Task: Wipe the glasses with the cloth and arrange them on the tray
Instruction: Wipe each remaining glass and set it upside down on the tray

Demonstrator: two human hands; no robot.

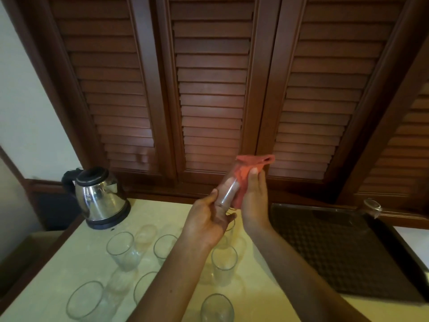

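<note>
Dark louvred wooden doors (212, 89) filled the wall behind a pale worktop (162, 212). A dark textured tray (336, 252) lay at the right of the worktop, one clear glass (372, 206) at its far corner. A steel kettle (102, 198) stood at the back left. Several empty tumblers (123, 251) stood upright and scattered across the worktop in front of the kettle. Above them, the left hand (209, 224) held a raised glass (228, 189) tilted away, its fingers (228, 185) curled round the lower part. The right hand (254, 198) pressed a red cloth (249, 168) against the glass's right side, its fingers closed on the fabric, which bunched over the rim.
</note>
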